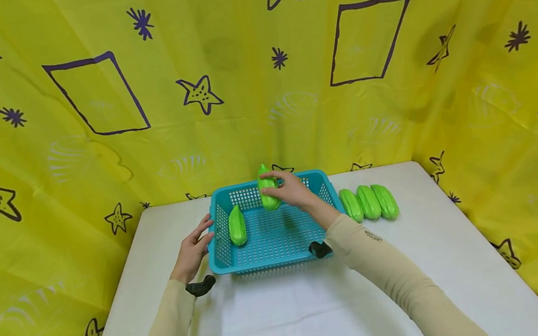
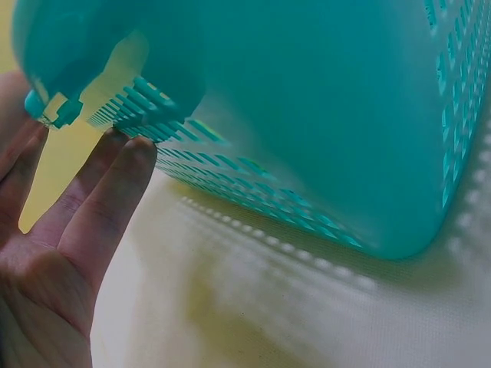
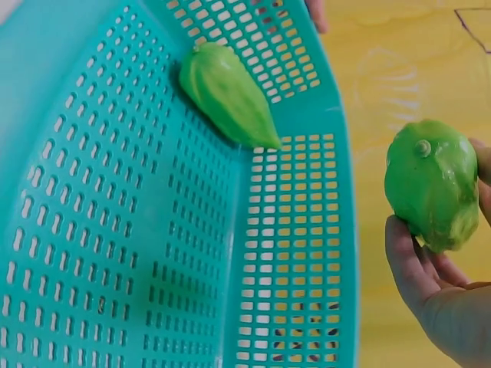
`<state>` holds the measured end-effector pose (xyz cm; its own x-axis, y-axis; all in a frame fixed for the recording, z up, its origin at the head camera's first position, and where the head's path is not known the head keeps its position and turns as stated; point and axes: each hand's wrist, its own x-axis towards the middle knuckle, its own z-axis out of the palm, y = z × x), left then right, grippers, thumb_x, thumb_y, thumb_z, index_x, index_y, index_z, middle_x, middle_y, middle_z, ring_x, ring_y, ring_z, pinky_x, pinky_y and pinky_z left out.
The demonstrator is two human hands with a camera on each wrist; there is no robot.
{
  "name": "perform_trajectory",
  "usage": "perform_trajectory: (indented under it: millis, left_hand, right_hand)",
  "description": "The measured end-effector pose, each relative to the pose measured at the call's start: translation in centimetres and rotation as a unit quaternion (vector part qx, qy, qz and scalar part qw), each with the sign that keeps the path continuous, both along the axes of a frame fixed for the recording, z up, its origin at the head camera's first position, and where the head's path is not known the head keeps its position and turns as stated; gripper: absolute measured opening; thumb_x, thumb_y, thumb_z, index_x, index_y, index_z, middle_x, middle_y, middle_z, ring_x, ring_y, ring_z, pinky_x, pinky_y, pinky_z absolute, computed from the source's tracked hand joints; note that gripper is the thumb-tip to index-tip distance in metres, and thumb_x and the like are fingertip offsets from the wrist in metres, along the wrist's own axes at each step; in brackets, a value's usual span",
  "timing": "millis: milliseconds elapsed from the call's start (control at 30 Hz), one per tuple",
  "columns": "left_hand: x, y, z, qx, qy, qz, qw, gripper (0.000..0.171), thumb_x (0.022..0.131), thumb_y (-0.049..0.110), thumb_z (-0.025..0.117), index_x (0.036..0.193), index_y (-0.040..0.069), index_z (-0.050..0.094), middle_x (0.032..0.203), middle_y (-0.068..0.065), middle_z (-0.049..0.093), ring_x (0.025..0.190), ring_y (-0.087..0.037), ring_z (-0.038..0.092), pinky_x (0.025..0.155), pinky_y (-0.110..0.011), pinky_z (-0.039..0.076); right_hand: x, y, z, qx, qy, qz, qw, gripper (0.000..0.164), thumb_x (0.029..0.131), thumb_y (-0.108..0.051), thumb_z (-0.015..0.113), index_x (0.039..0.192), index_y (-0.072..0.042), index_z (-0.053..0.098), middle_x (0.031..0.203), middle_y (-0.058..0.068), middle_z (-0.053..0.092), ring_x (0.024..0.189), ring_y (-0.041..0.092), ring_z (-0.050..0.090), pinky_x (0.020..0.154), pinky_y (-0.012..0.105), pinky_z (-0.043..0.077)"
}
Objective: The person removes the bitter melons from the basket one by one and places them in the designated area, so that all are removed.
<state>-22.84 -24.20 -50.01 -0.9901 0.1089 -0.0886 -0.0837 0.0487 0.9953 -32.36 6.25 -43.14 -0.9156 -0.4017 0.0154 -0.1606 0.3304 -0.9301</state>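
Observation:
My right hand (image 1: pixel 292 188) holds a glossy green, ridged, oblong fruit (image 1: pixel 268 198) between thumb and fingers, over the back of a blue-green plastic basket (image 1: pixel 272 265). Its narrow end points up in the head view; the right wrist view shows the blunt end with a small round stub. Another such fruit (image 1: pixel 237 228) lies inside the basket along the left side, pointed end toward the back. At the basket's left rim, my left hand (image 1: pixel 192 255) touches the side with fairly straight fingers (image 2: pixel 107 207).
Three more green fruits (image 1: pixel 369 201) lie side by side on the white tabletop (image 1: pixel 283 318), just right of the basket. A yellow patterned curtain (image 1: pixel 246 137) hangs behind the table and along both sides. A black wrist camera mount (image 1: pixel 319 249) overlaps the basket's front right rim.

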Motion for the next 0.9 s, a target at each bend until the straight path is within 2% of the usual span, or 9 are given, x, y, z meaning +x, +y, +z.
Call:
perform_trajectory:
  millis: [267, 500, 733, 900]
  left_hand:
    - [0.0, 0.0, -0.1, 0.0, 0.002, 0.002, 1.0, 0.05, 0.102, 0.016, 0.054, 0.148, 0.004, 0.041, 0.161, 0.005, 0.023, 0.14, -0.028, 0.036, 0.094, -0.026, 0.05]
    - [-0.1, 0.0, -0.2, 0.003, 0.001, 0.004, 1.0, 0.05, 0.101, 0.017, 0.055, 0.148, 0.004, 0.041, 0.161, 0.005, 0.023, 0.136, -0.024, 0.042, 0.093, -0.025, 0.05]
    - [-0.1, 0.0, -0.1, 0.0, 0.001, 0.002, 1.0, 0.05, 0.102, 0.016, 0.054, 0.148, 0.004, 0.04, 0.162, 0.004, 0.022, 0.14, -0.03, 0.036, 0.096, -0.028, 0.048]
    - [-0.8, -0.5, -1.7, -0.005, 0.006, 0.007, 0.9999, 0.051, 0.102, 0.021, 0.055, 0.149, 0.007, 0.041, 0.161, 0.008, 0.023, 0.139, -0.027, 0.038, 0.097, -0.029, 0.048]
  right_hand:
    - [1.5, 1.5, 1.0, -0.032, -0.003, -0.003, 0.999, 0.046, 0.093, -0.024, 0.068, 0.137, -0.018, 0.056, 0.143, 0.013, 0.047, 0.108, 0.033, 0.063, 0.076, 0.036, 0.056]
    - [2.3, 2.8, 0.7, -0.044, 0.01, -0.013, 0.999, 0.046, 0.094, -0.023, 0.068, 0.137, -0.017, 0.056, 0.139, 0.015, 0.05, 0.107, 0.033, 0.065, 0.074, 0.037, 0.058]
    - [2.9, 4.4, 0.4, -0.049, 0.003, -0.018, 0.999, 0.046, 0.094, -0.023, 0.068, 0.138, -0.018, 0.055, 0.143, 0.011, 0.047, 0.114, 0.033, 0.061, 0.074, 0.035, 0.056]
    - [3.9, 5.8, 0.6, -0.048, 0.005, -0.014, 0.999, 0.047, 0.096, -0.024, 0.065, 0.141, -0.017, 0.052, 0.149, 0.011, 0.041, 0.123, 0.038, 0.054, 0.082, 0.039, 0.055]
